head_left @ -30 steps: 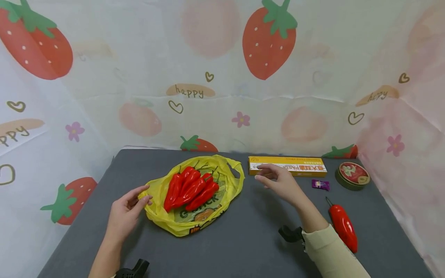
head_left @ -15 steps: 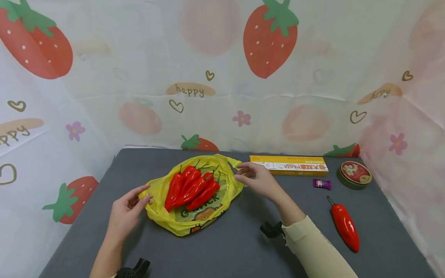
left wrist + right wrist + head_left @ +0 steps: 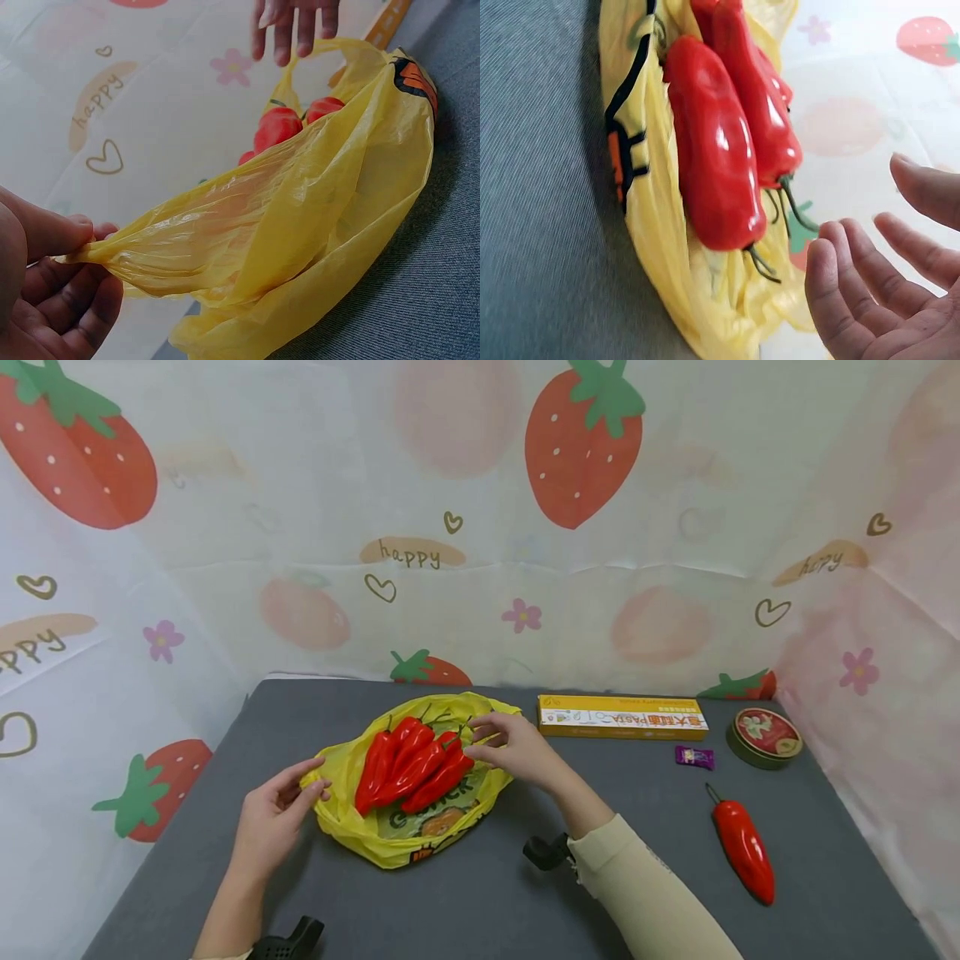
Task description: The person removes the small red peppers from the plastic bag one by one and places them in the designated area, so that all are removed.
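Observation:
A yellow plastic bag (image 3: pixel 337 810) lies spread open on the table with several red peppers (image 3: pixel 420 772) inside, green stems toward the back. At its left edge my left hand (image 3: pixel 273 818) pinches a gathered bit of the plastic; the left wrist view shows the bag (image 3: pixel 300 247) pulled taut from thumb and fingers. Over the bag's right side hovers my right hand (image 3: pixel 513 747), close to the stems. In the right wrist view its fingers (image 3: pixel 881 277) are loosely bent and apart from the nearest pepper (image 3: pixel 716 150). Nothing is in that hand.
Behind, to the right, lies a yellow pasta box (image 3: pixel 622 718). Near it are a small purple-wrapped sweet (image 3: pixel 694 757) and a round red-lidded tin (image 3: pixel 765 737). One more red pepper (image 3: pixel 744 852) rests on the grey table (image 3: pixel 465 910) at the right. A strawberry-patterned curtain hangs behind.
My right hand has moved left from in front of the pasta box, past the bag's right handle, to over the peppers. My left hand keeps its hold on the bag's edge.

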The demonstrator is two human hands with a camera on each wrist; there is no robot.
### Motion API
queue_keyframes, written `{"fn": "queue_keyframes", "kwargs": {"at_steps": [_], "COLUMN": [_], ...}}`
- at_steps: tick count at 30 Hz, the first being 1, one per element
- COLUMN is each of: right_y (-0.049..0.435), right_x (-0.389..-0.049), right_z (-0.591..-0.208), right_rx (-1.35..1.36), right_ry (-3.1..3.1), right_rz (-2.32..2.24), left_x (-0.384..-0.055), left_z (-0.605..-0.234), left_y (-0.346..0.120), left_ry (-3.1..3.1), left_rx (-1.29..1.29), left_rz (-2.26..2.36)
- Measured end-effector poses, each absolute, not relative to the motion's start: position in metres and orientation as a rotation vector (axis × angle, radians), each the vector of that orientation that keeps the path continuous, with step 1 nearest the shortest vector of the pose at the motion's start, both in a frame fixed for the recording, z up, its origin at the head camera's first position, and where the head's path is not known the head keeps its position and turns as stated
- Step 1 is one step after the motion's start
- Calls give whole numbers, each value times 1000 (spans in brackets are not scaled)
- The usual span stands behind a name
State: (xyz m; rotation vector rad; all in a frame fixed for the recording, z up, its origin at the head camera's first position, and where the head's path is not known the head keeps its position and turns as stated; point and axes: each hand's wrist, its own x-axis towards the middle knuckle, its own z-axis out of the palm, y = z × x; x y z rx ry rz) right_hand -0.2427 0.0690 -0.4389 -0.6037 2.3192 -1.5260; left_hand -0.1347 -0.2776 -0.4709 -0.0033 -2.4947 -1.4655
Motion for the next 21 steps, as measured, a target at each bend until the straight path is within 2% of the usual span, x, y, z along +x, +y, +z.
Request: {"fn": "queue_keyframes", "kwargs": {"at_steps": [21], "right_y": [19], "right_x": [-256], "right_z": [-448], "right_rx": [-578], "right_ry": [2311], "right_rz": [-1380], "left_x": [-133], "left_z": [-472], "left_y": [-279], "left_ry": [-2493], "left_rx": [-2], "left_rz": [-1431]}}
